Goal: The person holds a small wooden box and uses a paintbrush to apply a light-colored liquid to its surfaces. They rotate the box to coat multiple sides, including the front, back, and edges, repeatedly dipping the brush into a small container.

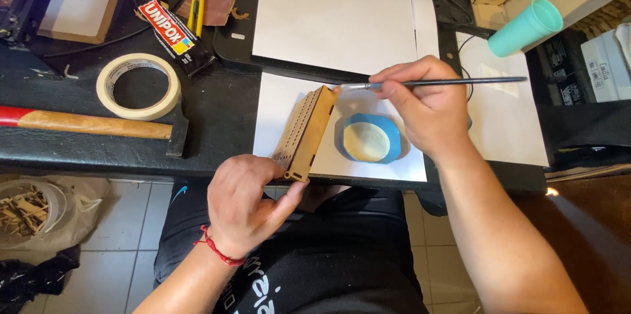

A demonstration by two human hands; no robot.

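Both forearms are bare, with no sleeves reaching into view. A thin red cord bracelet (215, 249) circles the wrist of the left hand (244, 203). The right hand (430, 107) wears nothing. The person has on a black shirt (328, 261) with white printed lettering and dark trousers bearing a small white logo.

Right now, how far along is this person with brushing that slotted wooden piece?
Done: the flat, slotted laser-cut wooden piece is cut out, and pale glue sits ready in the small blue dish.
In hand: the left hand holds the piece on edge over white paper while the right hand touches a thin dark-handled brush to its top end.
Left: probably the remaining edge; coverage cannot be told.
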